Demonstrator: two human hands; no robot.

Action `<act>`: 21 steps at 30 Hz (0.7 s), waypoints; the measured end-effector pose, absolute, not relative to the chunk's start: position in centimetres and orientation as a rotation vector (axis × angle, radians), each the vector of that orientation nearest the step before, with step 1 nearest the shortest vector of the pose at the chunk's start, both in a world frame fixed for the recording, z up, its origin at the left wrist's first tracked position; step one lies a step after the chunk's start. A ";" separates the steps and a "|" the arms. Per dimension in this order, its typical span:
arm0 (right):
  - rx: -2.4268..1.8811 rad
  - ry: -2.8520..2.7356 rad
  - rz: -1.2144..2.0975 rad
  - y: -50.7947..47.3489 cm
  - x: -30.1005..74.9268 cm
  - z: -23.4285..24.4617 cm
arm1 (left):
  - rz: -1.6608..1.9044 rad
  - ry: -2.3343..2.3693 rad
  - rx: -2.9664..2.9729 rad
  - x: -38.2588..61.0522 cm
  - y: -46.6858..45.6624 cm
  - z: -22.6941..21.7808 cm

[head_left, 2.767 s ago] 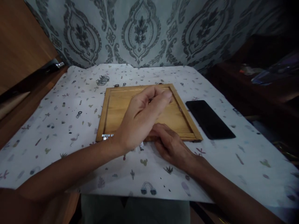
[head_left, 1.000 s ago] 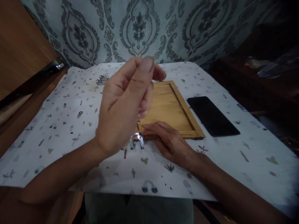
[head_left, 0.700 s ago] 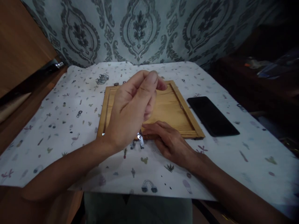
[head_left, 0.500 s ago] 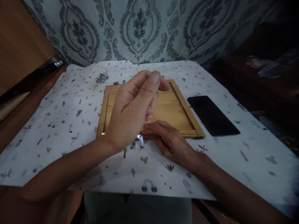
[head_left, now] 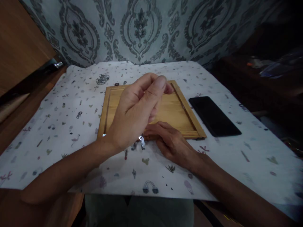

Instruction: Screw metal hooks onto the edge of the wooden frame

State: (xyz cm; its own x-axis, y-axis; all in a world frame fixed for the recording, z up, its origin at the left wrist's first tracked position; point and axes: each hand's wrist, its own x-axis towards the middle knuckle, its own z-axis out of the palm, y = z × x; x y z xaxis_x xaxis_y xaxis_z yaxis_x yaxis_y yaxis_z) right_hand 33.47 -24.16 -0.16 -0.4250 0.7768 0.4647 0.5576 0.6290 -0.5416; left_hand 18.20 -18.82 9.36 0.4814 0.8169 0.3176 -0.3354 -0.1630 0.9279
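A shallow wooden panel with a raised frame [head_left: 175, 110] lies on the patterned tablecloth in front of me. Above it, closer to the camera, my left hand [head_left: 139, 107] is closed, thumb against curled fingers; anything inside the pinch is hidden. My right hand [head_left: 169, 142] presses its fingers onto the panel's front rail, with the lower part of the hand by the outer side. Just left of those fingertips, a shiny metal clasp [head_left: 142, 142] hangs at the front edge. The left wrist covers part of that edge.
A black phone [head_left: 214, 116] lies right of the panel. Behind its left corner is a small heap of metal pieces [head_left: 102, 78]. The white tablecloth [head_left: 85, 170] ends at the near table edge, above a greenish seat [head_left: 139, 211]. Patterned fabric [head_left: 140, 31] rises at the back.
My left hand has shifted slightly right and down, still closed. The right hand stays at the front rail, and the whole view has moved a little.
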 end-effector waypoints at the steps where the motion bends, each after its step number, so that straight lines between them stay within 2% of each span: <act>1: -1.045 -2.144 0.407 -24.2 33.5 -0.1 | 1.064 0.444 1.398 18.2 -18.8 9.4; 21: -1.058 -2.153 0.331 -24.1 33.6 -0.3 | 0.758 0.357 1.550 17.9 -18.0 10.0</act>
